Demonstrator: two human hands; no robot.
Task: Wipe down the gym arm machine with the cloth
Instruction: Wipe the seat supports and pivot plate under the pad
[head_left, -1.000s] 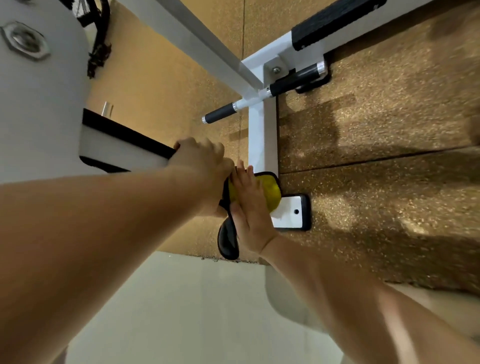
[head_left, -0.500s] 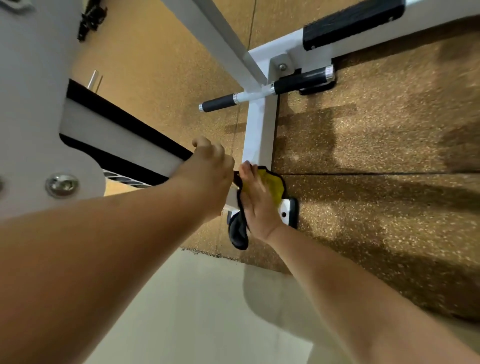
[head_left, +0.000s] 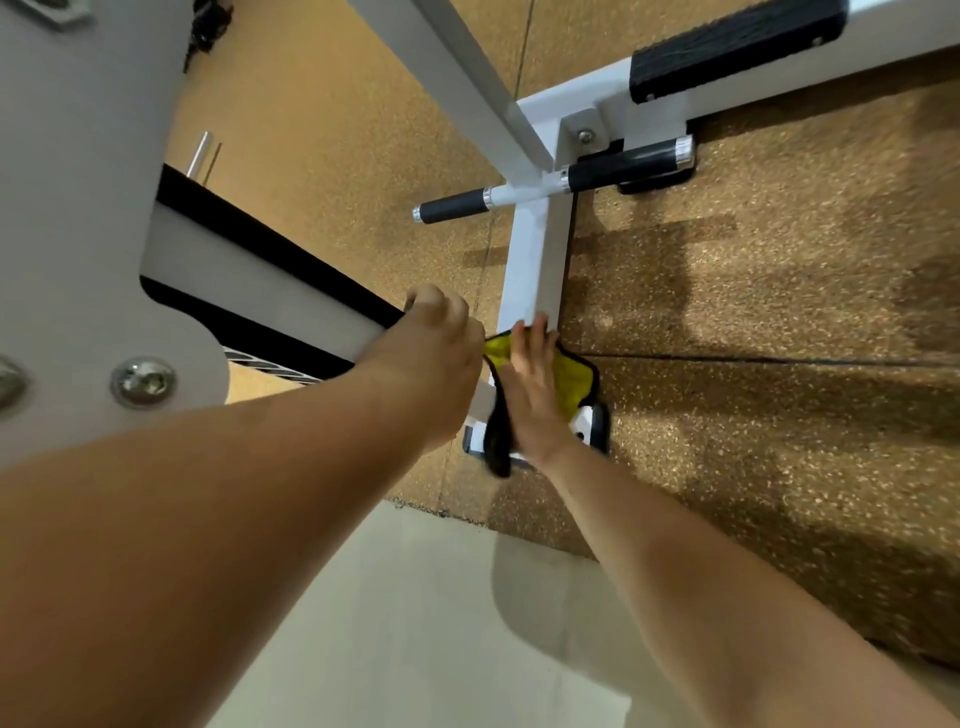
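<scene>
Right hand (head_left: 530, 397), fingers straight, presses yellow cloth (head_left: 575, 378) flat on white base bar (head_left: 535, 260) at frame centre; bar's long axis runs up-frame toward black-gripped handle (head_left: 452, 212). Left hand (head_left: 436, 358) just beside, curled over machine arm (head_left: 260, 291) end

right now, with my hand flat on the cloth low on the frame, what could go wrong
1. The right hand presses the cloth flat rather than gripping it, and a black corner hangs off the white beam, so it may slip off during a stroke.
2. The left hand grips the machine arm for support; if that arm swings, you might lose balance.
</scene>
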